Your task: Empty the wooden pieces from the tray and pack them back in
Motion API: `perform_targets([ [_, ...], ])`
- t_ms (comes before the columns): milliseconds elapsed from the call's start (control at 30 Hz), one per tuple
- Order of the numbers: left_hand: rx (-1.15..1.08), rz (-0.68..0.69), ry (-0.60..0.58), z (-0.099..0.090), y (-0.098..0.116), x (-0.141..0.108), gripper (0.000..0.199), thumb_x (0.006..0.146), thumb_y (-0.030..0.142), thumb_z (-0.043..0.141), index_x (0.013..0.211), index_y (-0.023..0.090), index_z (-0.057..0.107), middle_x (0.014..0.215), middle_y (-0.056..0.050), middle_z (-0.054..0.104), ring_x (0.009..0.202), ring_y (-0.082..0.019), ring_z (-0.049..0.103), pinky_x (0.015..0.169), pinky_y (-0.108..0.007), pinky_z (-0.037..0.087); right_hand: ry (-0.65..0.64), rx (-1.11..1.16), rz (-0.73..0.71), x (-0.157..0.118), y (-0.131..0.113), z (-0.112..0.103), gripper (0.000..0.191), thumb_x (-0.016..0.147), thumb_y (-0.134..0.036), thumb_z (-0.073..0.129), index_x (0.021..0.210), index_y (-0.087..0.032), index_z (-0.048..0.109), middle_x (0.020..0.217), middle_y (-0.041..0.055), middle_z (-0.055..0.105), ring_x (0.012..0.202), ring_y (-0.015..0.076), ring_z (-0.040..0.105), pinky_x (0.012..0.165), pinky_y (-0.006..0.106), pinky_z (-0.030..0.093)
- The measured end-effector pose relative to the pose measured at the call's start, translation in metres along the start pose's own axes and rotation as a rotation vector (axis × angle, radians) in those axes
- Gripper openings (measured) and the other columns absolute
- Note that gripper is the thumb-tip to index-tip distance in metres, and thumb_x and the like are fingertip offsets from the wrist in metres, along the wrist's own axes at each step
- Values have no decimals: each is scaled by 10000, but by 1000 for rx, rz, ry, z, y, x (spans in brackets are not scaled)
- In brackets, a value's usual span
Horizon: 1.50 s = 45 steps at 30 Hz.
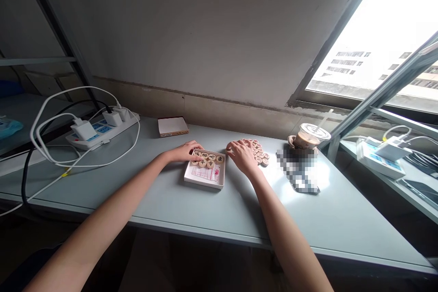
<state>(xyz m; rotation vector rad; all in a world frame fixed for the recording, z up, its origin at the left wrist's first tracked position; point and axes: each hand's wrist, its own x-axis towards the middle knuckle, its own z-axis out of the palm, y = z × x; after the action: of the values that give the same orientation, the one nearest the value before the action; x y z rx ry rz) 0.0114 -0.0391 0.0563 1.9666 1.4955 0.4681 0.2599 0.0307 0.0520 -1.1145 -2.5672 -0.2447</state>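
A shallow white box (204,183) lies in front of me, a folded paper with red print in its bottom. Several round wooden Chinese chess pieces (211,164) sit in rows along the box's far side, characters facing up. My left hand (184,152) grips the box's far left corner, its thumb by the pieces. To the right of the box, my right hand (241,154) has its fingertips closed on one Chinese chess piece (229,149). Beyond and beside that hand lies a cluster of more pieces (259,151), partly hidden by it.
An open box lid (173,127) rests near the wall. At the right stands a plastic drink cup (308,137) with a straw, close to a pixelated flat object (298,171). A power strip (102,130) with looping white cables occupies the table's left side.
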Motion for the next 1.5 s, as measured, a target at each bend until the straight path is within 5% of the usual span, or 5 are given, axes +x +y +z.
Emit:
perform_targets([
  [267,20,14,12,1,-2,1,530,708,624,514,1101,269,531,1102,-27,468,1025,-223,473,876,-297,385,27,125,39,1,0,-19,223,856,-371,492,905,-236,663,939,60,661,902,218,526,863,400,283],
  [467,21,16,13,0,-1,1,567,685,643,523,1109,265,524,1123,-31,469,1041,-238,466,899,-317,371,-218,480,-198,-2,-12,-46,232,795,-432,564,929,-263,649,940,14,612,850,155,539,739,272,397],
  [767,22,12,26,1,-1,0,537,696,636,517,1085,267,531,1102,-27,467,1010,-226,480,869,-303,384,-281,302,-225,-7,-23,-38,193,728,-369,634,901,-284,647,998,32,536,966,210,466,859,370,355],
  [1167,49,22,24,0,0,0,517,716,610,517,1097,261,532,1107,-25,477,1033,-223,469,878,-287,381,-236,269,-232,-7,-26,-41,92,743,-321,628,820,-286,663,930,17,552,928,193,470,879,354,313],
  [1500,-32,40,2,-1,-1,-1,511,772,583,470,1170,272,545,1109,-35,482,1024,-209,495,851,-260,411,-91,-74,197,-8,23,-33,234,809,-307,520,981,-221,652,1017,94,595,942,248,477,799,366,296],
])
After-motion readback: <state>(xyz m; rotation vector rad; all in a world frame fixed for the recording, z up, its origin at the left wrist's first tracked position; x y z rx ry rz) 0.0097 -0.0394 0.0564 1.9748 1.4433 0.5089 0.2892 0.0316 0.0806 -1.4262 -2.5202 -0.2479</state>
